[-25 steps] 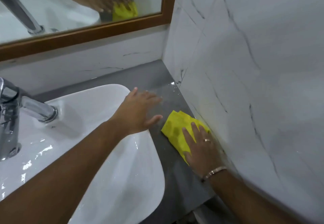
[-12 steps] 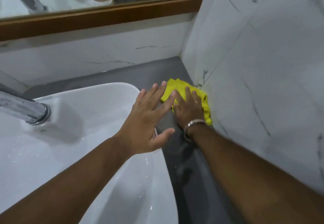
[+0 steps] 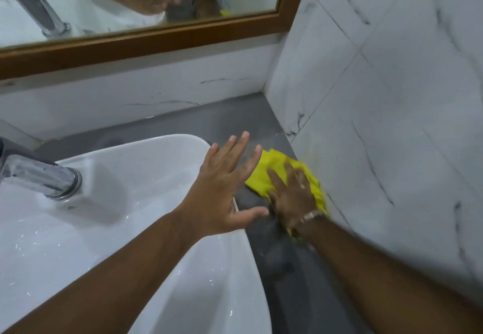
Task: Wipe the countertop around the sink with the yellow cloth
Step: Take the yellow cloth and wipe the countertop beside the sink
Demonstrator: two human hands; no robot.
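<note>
The yellow cloth (image 3: 264,174) lies flat on the narrow grey countertop (image 3: 224,121) between the white sink (image 3: 146,174) and the marble side wall. My right hand (image 3: 292,195) presses down on the cloth with fingers spread, and a bracelet shows at the wrist. My left hand (image 3: 224,184) hovers open over the sink's right rim, fingers apart, holding nothing. Part of the cloth is hidden under my right hand.
A chrome tap (image 3: 44,176) juts over the sink at the left. A wood-framed mirror (image 3: 146,38) hangs above the back wall. The white marble side wall (image 3: 379,124) bounds the counter on the right, leaving only a slim strip of grey surface.
My right hand first pushed the cloth away along the wall towards the back corner, then drew it back a little towards me. The left hand stayed open by the sink rim.
</note>
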